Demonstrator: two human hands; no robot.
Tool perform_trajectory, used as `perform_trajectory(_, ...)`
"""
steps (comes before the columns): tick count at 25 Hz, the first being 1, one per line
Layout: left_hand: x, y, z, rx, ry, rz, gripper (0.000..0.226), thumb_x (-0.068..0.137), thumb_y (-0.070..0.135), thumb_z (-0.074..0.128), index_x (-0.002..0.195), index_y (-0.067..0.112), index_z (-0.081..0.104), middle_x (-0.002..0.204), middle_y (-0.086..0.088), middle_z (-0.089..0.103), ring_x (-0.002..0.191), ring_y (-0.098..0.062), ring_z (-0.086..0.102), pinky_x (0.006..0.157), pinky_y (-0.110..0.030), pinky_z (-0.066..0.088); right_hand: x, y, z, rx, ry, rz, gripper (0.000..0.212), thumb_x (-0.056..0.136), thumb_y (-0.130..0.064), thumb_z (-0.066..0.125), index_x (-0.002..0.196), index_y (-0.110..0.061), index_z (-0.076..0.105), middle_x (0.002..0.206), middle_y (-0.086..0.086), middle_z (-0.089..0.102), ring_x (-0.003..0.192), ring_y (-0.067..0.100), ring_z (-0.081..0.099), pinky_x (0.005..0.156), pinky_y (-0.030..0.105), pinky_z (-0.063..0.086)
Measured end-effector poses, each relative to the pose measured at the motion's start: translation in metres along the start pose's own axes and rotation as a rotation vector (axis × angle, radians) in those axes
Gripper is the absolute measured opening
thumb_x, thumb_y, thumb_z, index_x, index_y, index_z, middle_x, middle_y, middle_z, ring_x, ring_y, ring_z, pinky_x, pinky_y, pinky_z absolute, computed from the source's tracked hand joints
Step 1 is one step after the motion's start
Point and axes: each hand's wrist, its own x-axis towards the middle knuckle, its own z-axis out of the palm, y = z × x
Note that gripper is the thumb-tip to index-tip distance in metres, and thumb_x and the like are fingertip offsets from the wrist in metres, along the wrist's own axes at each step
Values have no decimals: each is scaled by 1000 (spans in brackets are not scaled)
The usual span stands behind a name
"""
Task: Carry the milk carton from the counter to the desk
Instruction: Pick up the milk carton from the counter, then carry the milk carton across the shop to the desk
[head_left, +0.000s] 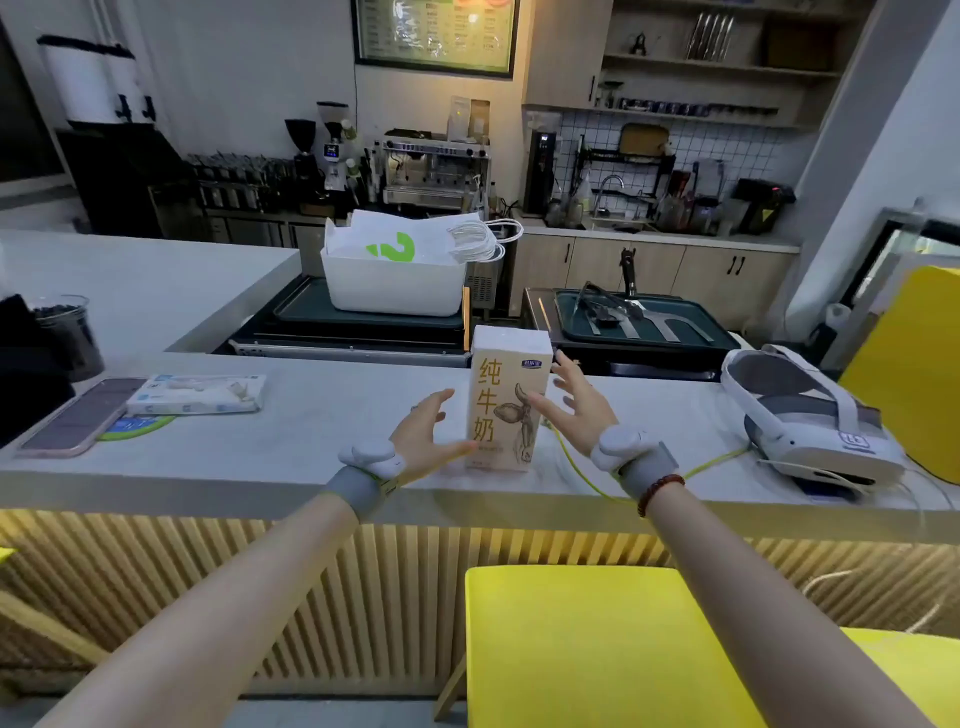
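A tall cream milk carton (506, 400) with orange characters stands upright on the grey counter (311, 415), near its front edge. My left hand (428, 434) is spread open just left of the carton, the thumb tip touching its lower left corner. On the other side, my right hand (574, 402) is open with fingers apart, the fingertips at the carton's right face. Neither hand is closed around it. Both wrists wear grey bands with white trackers.
A phone (78, 415) and a tissue pack (197, 395) lie left on the counter. A white headset (800, 415) with a yellow cable sits right. Yellow chairs (597, 644) stand below the counter. A white bin (392, 280) and a tray of tools (644, 322) lie behind.
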Motion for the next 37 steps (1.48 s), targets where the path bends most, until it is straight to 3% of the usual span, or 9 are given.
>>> perform_trajectory(6, 33, -12, 21, -253, -52, -52, 76, 76, 37, 77, 140, 20, 40, 143, 3, 53, 134, -20, 47, 106, -42, 43, 31, 10, 5, 317, 21, 53, 44, 91, -20, 69, 131, -6, 58, 115, 6, 72, 110, 21, 68, 98, 38, 55)
perform_trajectory(8, 41, -16, 27, -306, -51, -60, 71, 76, 34, 78, 136, 20, 43, 137, 2, 58, 130, -19, 51, 104, -42, 47, 37, 14, 1, 366, -13, 63, 40, 90, -19, 70, 127, -6, 61, 113, 4, 74, 106, 18, 70, 90, 30, 58)
perform_trajectory(13, 53, -26, 29, -382, -86, -85, 57, 76, 27, 78, 125, 18, 49, 126, 0, 64, 120, -20, 59, 97, -45, 53, 42, 18, 4, 451, -19, 76, 28, 88, -15, 72, 114, -15, 62, 111, 4, 74, 103, 14, 72, 88, 31, 58)
perform_trajectory(16, 46, -28, 25, -386, -96, -91, 53, 78, 32, 76, 123, 21, 49, 124, 1, 63, 116, -18, 60, 86, -34, 57, 45, 16, 12, 497, -14, 58, 28, 87, -21, 73, 112, -14, 63, 116, 14, 74, 107, 25, 71, 90, 39, 59)
perform_trajectory(19, 23, -32, 12, -416, -98, -121, 43, 81, 42, 70, 115, 26, 49, 114, 7, 64, 101, -8, 66, 68, -21, 58, 51, 2, 31, 547, -28, 88, 34, 82, -39, 74, 108, -17, 65, 110, 10, 76, 101, 24, 74, 79, 35, 61)
perform_trajectory(21, -2, -41, -5, -446, -43, -154, 38, 84, 45, 66, 113, 27, 49, 114, 5, 63, 98, -4, 67, 69, -21, 60, 55, -15, 58, 601, -70, 116, 42, 75, -48, 74, 104, -18, 66, 99, 4, 78, 92, 21, 76, 67, 27, 60)
perform_trajectory(26, -62, -61, -43, -526, 182, -290, 30, 89, 38, 61, 110, 18, 51, 115, -8, 60, 110, -28, 64, 94, -47, 54, 58, -62, 132, 729, -232, 121, 52, 66, -55, 77, 95, -15, 64, 83, -1, 81, 76, 18, 77, 58, 28, 58)
perform_trajectory(32, -161, -105, -120, -589, 477, -443, 30, 89, 38, 63, 111, 18, 56, 124, -16, 65, 115, -31, 63, 98, -51, 51, 38, -157, 249, 849, -472, 106, 59, 65, -53, 78, 106, -15, 58, 96, 16, 71, 88, 32, 66, 79, 45, 51)
perform_trajectory(37, -263, -140, -177, -563, 657, -544, 78, 66, 64, 67, 123, 14, 54, 124, -7, 68, 111, -23, 66, 101, -46, 49, -10, -236, 347, 867, -663, 146, 47, 72, -44, 78, 95, -9, 58, 100, 25, 70, 91, 37, 66, 86, 53, 53)
